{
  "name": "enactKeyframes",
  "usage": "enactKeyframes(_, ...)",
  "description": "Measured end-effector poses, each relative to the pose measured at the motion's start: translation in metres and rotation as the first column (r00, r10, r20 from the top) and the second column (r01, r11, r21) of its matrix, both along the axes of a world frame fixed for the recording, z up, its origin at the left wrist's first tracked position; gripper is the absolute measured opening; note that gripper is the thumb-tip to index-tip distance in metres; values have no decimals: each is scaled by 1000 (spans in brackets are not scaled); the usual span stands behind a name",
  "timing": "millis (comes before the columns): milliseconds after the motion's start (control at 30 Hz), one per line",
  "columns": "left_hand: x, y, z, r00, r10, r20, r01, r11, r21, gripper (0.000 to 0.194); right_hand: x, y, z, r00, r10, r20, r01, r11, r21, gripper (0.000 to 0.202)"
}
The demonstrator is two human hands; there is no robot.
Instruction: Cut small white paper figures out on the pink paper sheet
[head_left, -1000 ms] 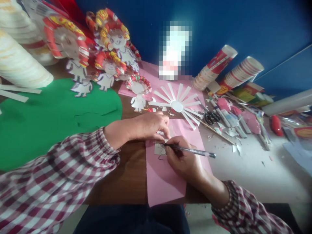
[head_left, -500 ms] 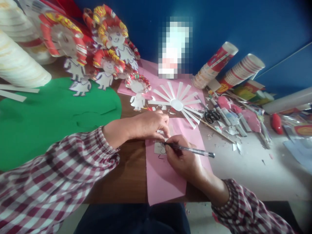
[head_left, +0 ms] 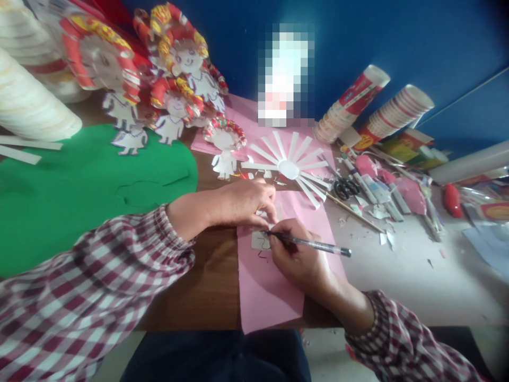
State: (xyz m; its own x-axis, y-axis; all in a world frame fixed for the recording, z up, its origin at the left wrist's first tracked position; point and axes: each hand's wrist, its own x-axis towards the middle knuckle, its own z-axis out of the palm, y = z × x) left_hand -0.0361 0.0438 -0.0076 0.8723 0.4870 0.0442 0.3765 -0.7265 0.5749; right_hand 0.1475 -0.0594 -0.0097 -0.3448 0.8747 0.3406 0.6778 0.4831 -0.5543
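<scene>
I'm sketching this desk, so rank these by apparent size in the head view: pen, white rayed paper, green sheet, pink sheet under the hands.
1. Green sheet
2. Pink sheet, partly covered
3. White rayed paper
4. Pen

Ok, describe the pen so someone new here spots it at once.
Find the front pink sheet, at the table's near edge. Over it, the right hand grips the pen, its black end pointing right. Unlike the stick and scissors lying farther back, it is held in a hand.
</scene>
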Motion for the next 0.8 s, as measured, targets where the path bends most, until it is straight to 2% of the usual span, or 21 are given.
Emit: enactKeyframes(800, 0, -2, 5, 999, 8, -33, -9, 1000, -16, 8, -1, -2, 0, 1000, 21, -23, -21, 999, -39, 10)
